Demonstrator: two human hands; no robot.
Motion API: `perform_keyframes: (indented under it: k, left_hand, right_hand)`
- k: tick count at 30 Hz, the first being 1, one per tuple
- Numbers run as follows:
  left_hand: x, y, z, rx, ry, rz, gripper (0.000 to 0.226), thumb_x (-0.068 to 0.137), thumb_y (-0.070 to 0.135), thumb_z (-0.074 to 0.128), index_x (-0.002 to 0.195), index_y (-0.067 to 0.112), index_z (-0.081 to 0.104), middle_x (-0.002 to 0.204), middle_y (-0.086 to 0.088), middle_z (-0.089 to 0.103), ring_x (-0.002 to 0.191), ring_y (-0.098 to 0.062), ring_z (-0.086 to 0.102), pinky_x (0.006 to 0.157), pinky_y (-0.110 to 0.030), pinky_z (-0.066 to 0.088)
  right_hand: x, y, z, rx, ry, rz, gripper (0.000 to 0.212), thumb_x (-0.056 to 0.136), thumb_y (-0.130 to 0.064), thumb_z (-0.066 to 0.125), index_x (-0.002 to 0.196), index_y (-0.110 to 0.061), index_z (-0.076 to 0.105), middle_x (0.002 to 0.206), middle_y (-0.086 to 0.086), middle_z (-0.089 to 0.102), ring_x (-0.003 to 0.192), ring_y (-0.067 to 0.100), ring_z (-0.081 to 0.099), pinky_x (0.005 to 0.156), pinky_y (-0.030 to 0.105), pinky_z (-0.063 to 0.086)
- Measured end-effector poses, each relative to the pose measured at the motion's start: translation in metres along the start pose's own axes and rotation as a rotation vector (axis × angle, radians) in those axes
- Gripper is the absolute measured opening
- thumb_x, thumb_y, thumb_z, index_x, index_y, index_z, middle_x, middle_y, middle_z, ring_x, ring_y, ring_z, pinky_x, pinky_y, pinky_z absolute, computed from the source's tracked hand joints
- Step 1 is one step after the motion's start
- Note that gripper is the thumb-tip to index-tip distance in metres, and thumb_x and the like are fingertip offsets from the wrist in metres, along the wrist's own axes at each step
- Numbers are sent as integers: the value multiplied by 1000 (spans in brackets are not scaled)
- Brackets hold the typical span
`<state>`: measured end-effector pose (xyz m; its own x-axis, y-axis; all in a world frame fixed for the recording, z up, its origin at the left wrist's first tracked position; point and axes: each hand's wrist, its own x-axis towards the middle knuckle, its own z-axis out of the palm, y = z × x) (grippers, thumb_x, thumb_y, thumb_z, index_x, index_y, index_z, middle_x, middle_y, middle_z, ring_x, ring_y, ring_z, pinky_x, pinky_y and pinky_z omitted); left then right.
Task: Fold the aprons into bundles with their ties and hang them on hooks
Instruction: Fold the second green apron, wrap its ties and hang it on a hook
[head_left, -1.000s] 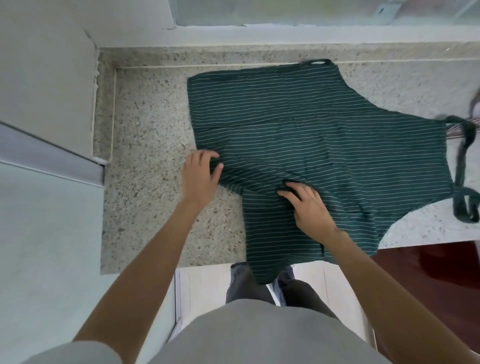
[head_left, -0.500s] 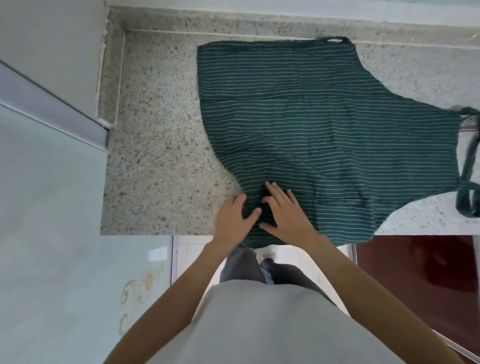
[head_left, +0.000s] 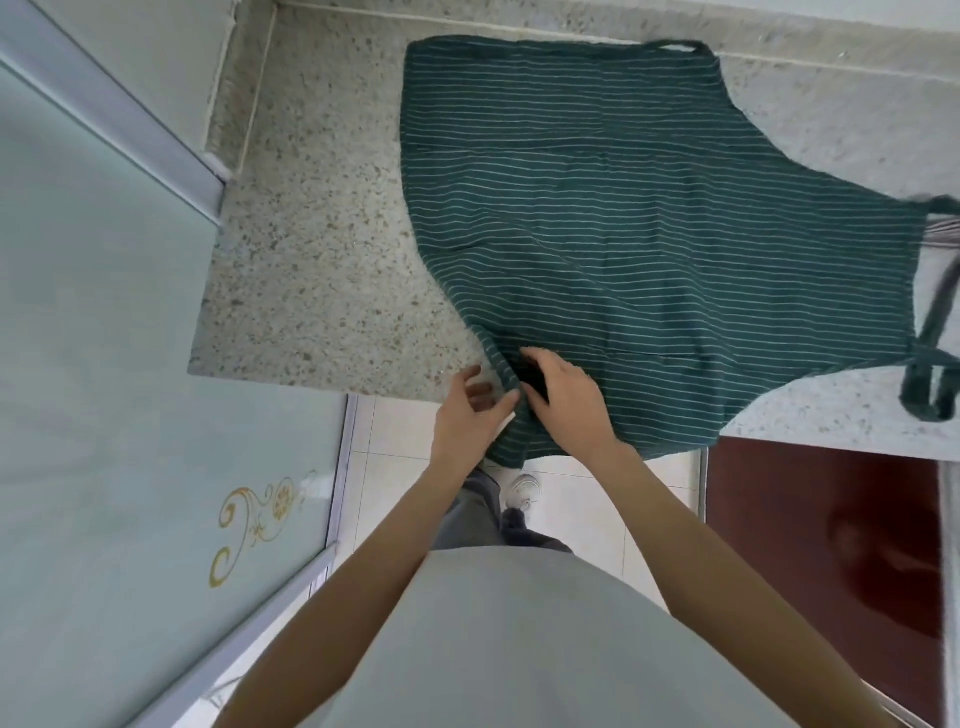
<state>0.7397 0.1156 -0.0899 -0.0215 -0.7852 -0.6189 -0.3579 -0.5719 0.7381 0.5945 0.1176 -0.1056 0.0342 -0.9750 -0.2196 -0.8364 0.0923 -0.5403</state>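
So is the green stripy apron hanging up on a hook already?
No, the green striped apron lies spread flat on the speckled counter, with both hands at its near corner by the counter edge.
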Motion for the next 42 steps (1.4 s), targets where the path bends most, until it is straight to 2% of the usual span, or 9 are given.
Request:
perform_keyframes:
  k: [4, 8, 13, 20, 25, 29, 32, 35, 42]
  left_hand:
    - [-5, 6, 12, -1, -10, -29, 69, 80, 41, 69, 134, 16, 35, 114, -3, 61, 100, -15, 60, 91, -36, 50]
    - [-4, 5, 22, -2, 28, -51, 66, 77, 36, 73, 127, 16, 36, 107, -5, 62, 95, -24, 64, 87, -42, 52]
    - [-3, 2, 24, -75, 126, -59, 46, 79, 8, 71, 116, 9, 44, 92, 2, 60, 71, 2, 56, 59, -3, 43]
    - [-5, -3, 18, -51, 88, -78, 40, 83, 39, 66, 110, 17, 47, 101, 2, 63, 96, -22, 63, 91, -44, 50]
    - [-5, -2, 2, -261, 193, -54, 27, 81, 23, 71, 100, 23, 53, 96, -2, 67, 88, -19, 66, 87, -45, 53]
    - [-22, -27, -47, -6, 450, 108, 18, 86, 21, 63, 102, 24, 57, 91, 5, 66, 70, -10, 64, 73, -34, 56]
    - [-27, -51, -88, 276, 594, 197, 13, 91, 14, 52, 99, 20, 60, 94, 2, 63, 71, -18, 62, 69, -33, 50]
    - [-18, -67, -107, 545, 615, 275, 17, 89, 8, 53, 100, 14, 64, 109, -8, 58, 96, -28, 57, 81, -38, 46]
    - [1, -51, -39, 972, 47, 733, 39, 87, 28, 61, 125, 19, 55, 131, -3, 52, 123, -25, 46, 103, -47, 37]
  right_hand:
    - [-16, -3, -9, 225, 33, 13, 21, 97, -19, 45, 115, -12, 55, 113, 1, 63, 100, 19, 60, 88, 39, 48]
    - [-33, 0, -14, 296, 133, 109, 25, 94, -37, 49, 109, -19, 58, 101, -9, 60, 95, 11, 55, 88, 35, 47]
    - [-33, 15, -13, 99, 179, 142, 27, 89, -21, 61, 113, -14, 54, 97, 3, 69, 84, 24, 65, 82, 46, 49]
    - [-25, 13, -20, 341, 105, 215, 20, 95, -17, 52, 108, -5, 61, 100, 6, 70, 88, 18, 62, 78, 23, 45]
    - [-34, 3, -18, 388, 25, 141, 20, 97, -26, 47, 106, -14, 60, 92, -3, 67, 85, 16, 61, 87, 44, 48]
    - [-41, 15, -3, -79, -71, 32, 28, 97, -38, 42, 116, -25, 58, 123, -8, 58, 121, 15, 47, 111, 59, 10]
    - [-50, 28, 7, -207, -60, -64, 33, 91, -38, 53, 121, -23, 55, 136, -6, 46, 134, 18, 33, 110, 65, 6]
    - [-56, 34, 13, -263, -73, -111, 43, 88, -36, 59, 128, -22, 50, 144, -3, 39, 140, 19, 25, 109, 63, 3]
    - [-35, 49, 5, -338, -128, -148, 52, 93, -43, 47, 140, -24, 37, 152, -6, 27, 144, 13, 13, 110, 64, 6]
